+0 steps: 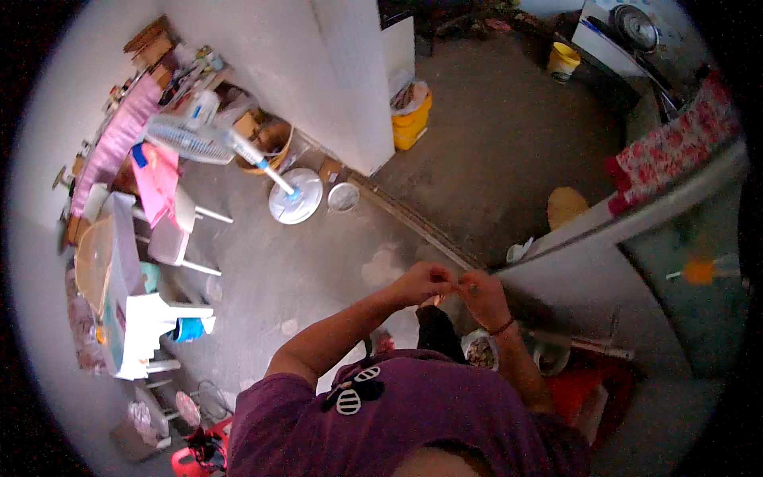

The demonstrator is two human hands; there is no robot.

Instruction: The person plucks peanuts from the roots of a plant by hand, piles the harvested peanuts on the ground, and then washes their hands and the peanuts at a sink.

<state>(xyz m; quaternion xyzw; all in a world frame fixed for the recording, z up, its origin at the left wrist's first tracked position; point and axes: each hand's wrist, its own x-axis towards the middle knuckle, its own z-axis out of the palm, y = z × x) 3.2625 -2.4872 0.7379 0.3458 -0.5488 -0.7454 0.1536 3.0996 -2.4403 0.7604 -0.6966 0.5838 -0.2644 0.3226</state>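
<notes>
In front of my body, my left hand [424,284] and my right hand [483,297] meet at the fingertips. The fingers of both are closed in a pinch. Whatever they hold between them is too small and dark to make out. A thin dark bracelet [501,327] circles my right wrist. Below the right forearm stands a container of small mixed pieces [480,351], partly covered by my body. Beside that forearm, a pale bowl-like vessel [550,359] is partly hidden.
A white standing fan [296,195] leans over the floor at the far left, next to a small pale bowl [343,197]. White stools [171,238] and a cluttered table [119,238] line the left side. A yellow bin [412,127] stands by the doorway; a raised sill [421,226] crosses the floor.
</notes>
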